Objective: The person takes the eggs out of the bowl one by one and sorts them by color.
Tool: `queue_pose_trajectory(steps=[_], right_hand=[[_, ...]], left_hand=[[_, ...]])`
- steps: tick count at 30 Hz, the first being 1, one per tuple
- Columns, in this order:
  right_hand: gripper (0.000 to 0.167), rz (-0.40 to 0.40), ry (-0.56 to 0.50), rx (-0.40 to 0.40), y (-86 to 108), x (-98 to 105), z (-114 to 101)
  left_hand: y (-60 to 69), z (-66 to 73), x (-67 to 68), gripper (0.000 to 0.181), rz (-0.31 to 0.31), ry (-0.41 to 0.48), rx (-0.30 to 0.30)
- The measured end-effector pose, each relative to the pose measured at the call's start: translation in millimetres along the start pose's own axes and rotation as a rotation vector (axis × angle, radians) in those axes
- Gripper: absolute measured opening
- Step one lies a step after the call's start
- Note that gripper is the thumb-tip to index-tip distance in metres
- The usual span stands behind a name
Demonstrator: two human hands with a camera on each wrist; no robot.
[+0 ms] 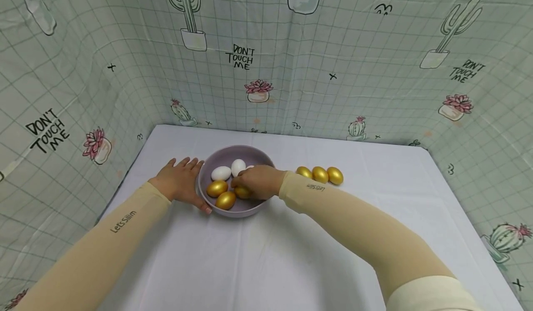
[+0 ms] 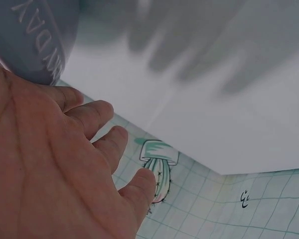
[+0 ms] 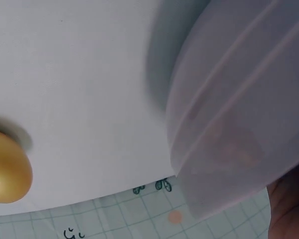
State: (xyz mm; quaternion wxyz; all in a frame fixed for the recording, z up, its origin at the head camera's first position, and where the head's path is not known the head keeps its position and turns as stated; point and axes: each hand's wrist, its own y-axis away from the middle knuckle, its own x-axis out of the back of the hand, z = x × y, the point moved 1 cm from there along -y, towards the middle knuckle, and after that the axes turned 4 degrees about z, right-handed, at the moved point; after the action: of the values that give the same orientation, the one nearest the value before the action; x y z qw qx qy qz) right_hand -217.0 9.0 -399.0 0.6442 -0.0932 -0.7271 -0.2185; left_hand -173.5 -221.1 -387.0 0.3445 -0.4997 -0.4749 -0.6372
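A mauve bowl [image 1: 237, 214] stands on the table with white eggs [image 1: 221, 173] toward its back and golden eggs [image 1: 225, 200] toward its front. My right hand [image 1: 261, 181] reaches over the bowl's right rim, its curled fingers holding a golden egg [image 1: 243, 192] low inside. Part of a further white egg is covered by that hand. Against the bowl's left side lies my left hand [image 1: 183, 181], fingers extended and thumb along the front rim. In the left wrist view the left hand [image 2: 55, 159] is beside the bowl's lettered wall [image 2: 35, 40]. The right wrist view shows the bowl's outer wall [image 3: 239, 109], hiding the fingers.
Three golden eggs [image 1: 319, 175] lie in a row on the white-covered table [image 1: 374, 218], right of the bowl and behind the right forearm. Grid-patterned cloth [image 1: 291, 61] with cactus drawings hangs around the back and sides.
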Motion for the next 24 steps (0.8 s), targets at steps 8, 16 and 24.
queue_pose_trajectory(steps=[8,16,24], right_hand=[[0.043,0.027,0.001,-0.017,9.2,10.4,6.9],[0.049,0.08,-0.007,-0.013,25.1,22.1,15.0],[0.052,0.107,-0.019,-0.047,47.9,44.1,15.9]], left_hand=[[1.2,0.2,0.9,0.142,-0.007,-0.003,0.001],[0.7,0.0,1.7,0.142,-0.012,0.0,0.003],[1.1,2.2,2.5,0.141,-0.016,0.0,-0.001]])
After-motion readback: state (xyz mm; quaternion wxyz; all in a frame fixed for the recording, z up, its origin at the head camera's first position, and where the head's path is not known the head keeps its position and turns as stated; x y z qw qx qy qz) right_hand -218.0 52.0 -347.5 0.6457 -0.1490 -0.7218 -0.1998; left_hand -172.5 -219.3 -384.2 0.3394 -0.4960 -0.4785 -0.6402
